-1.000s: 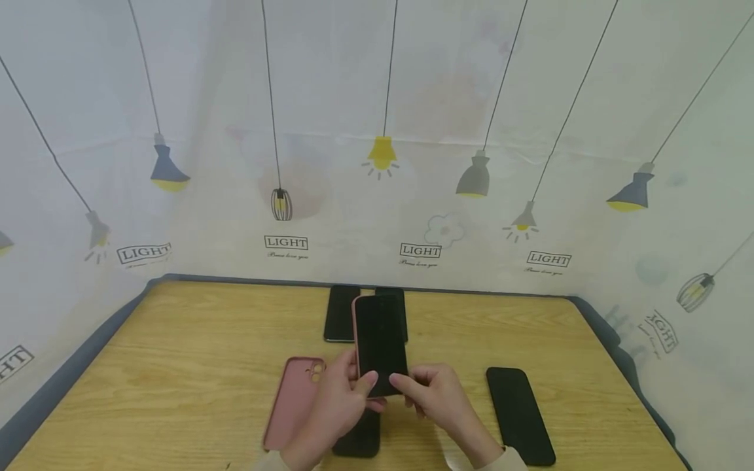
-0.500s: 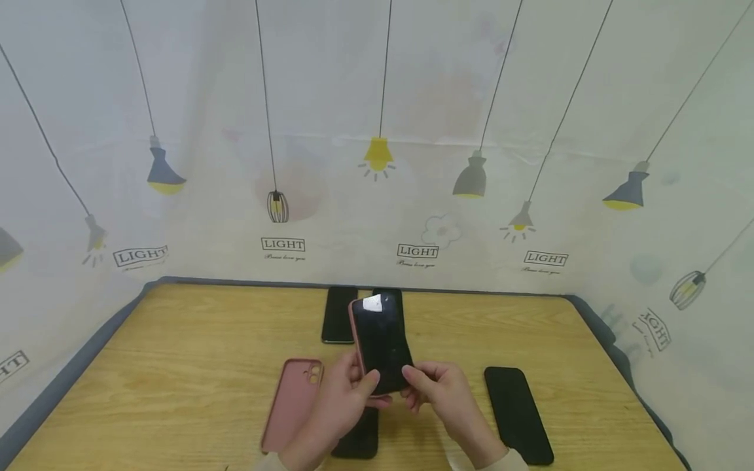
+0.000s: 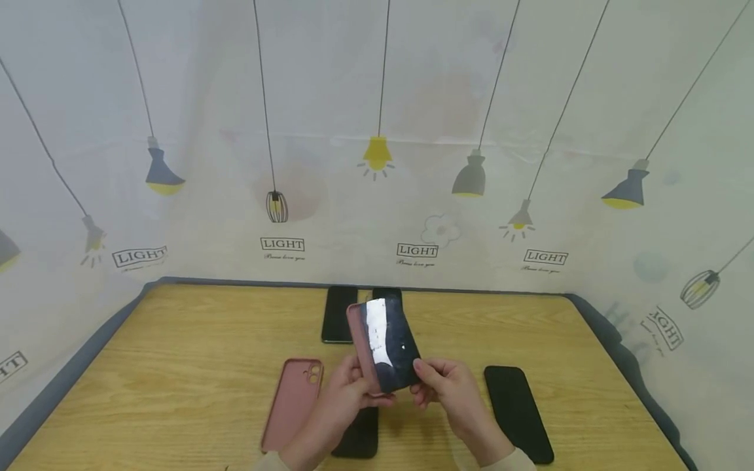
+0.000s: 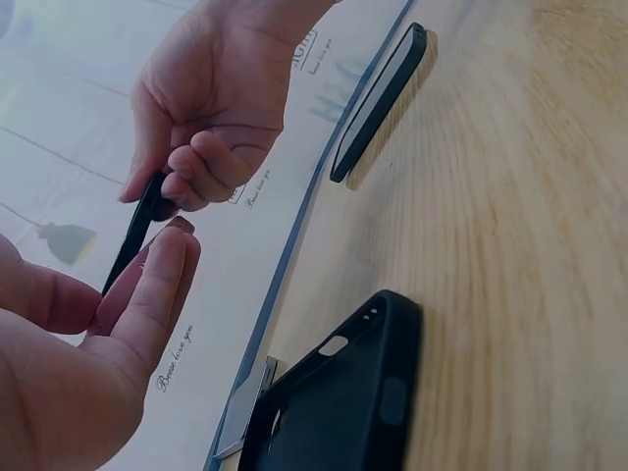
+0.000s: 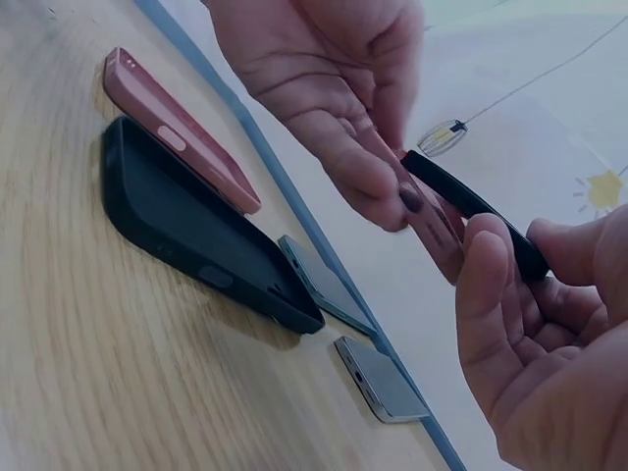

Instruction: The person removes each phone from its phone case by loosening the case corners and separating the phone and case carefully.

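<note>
1. Since it runs behind everything, the pale backdrop (image 3: 330, 104) is easily the biggest thing — hanging lamps (image 3: 377, 154) and "LIGHT" labels (image 3: 417, 250) printed across it.
2. Next, the wood-grain table (image 3: 177, 373), with all the loose stuff lying flat on it.
3. Then two bare hands, raised over the near middle. Left hand (image 3: 338, 402): thumb and fingers closed around the held pink case (image 3: 362, 343). Right hand (image 3: 453, 392): thumb on top, other fingers curled in, pinching the lower right corner of a dark slab (image 3: 403, 333).
4. That slab's up off the table too, skewed over the held pink case — in the right wrist view there's a gap between them at the right hand's end. Can't tell if the left hand touches it.
5. On the table: flat pink case (image 3: 291, 405) left, dark case (image 3: 360, 435) just beside it, black phone-shaped piece (image 3: 520, 413) right, back-left phone (image 3: 340, 314) and back-right phone (image 3: 387, 294) near the far edge.
6. Tiniest: camera holes (image 3: 315, 373) in the flat pink case.
</note>
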Demonstrator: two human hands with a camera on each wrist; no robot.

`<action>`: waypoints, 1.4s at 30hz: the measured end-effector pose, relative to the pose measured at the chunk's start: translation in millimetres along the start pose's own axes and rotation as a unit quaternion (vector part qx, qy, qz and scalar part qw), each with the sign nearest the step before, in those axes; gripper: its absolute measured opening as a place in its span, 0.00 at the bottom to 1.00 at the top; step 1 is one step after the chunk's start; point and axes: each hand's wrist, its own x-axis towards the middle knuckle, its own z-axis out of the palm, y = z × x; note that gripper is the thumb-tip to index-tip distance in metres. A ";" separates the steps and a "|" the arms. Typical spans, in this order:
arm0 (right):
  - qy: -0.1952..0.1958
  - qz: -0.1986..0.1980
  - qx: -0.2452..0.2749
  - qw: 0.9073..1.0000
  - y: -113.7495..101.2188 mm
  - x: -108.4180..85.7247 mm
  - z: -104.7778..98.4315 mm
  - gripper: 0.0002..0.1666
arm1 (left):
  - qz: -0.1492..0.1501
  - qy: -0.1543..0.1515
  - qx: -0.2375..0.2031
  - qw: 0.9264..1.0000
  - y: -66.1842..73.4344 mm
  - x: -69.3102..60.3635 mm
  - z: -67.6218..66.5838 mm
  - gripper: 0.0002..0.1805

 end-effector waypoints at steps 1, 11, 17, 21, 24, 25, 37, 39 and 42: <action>0.005 0.000 -0.001 1.000 -0.1 0.2 -1.5 0.17 | -0.001 0.003 0.001 1.000 -0.2 0.3 -0.4 0.26; 0.047 0.015 0.005 0.999 -3.7 1.2 -12.3 0.14 | 0.006 -0.012 -0.006 1.000 -3.6 -0.1 -0.1 0.25; 0.084 0.019 -0.001 0.996 -5.9 3.4 -19.0 0.15 | -0.014 -0.028 0.008 0.999 -4.7 -1.1 1.7 0.23; 0.109 0.022 0.001 0.994 -5.3 7.3 -23.5 0.15 | -0.036 -0.028 0.023 0.999 -5.1 -0.2 3.9 0.19; 0.120 0.020 0.008 0.993 -4.6 10.5 -27.6 0.15 | -0.047 -0.026 0.030 0.998 -5.2 0.3 6.0 0.16; 0.122 0.020 0.011 0.992 -4.3 11.5 -29.1 0.15 | -0.049 -0.026 0.031 0.998 -5.4 0.3 6.5 0.16; 0.143 0.039 0.005 0.989 2.1 20.2 -39.7 0.16 | -0.071 -0.022 0.048 0.996 -10.9 -4.0 10.1 0.18; 0.146 0.041 0.000 0.988 3.5 23.4 -41.8 0.17 | -0.077 -0.024 0.048 0.996 -10.5 -4.2 10.8 0.20; 0.152 0.043 -0.003 0.988 5.1 27.5 -46.0 0.17 | -0.080 -0.032 0.041 0.995 -10.2 -4.6 12.3 0.23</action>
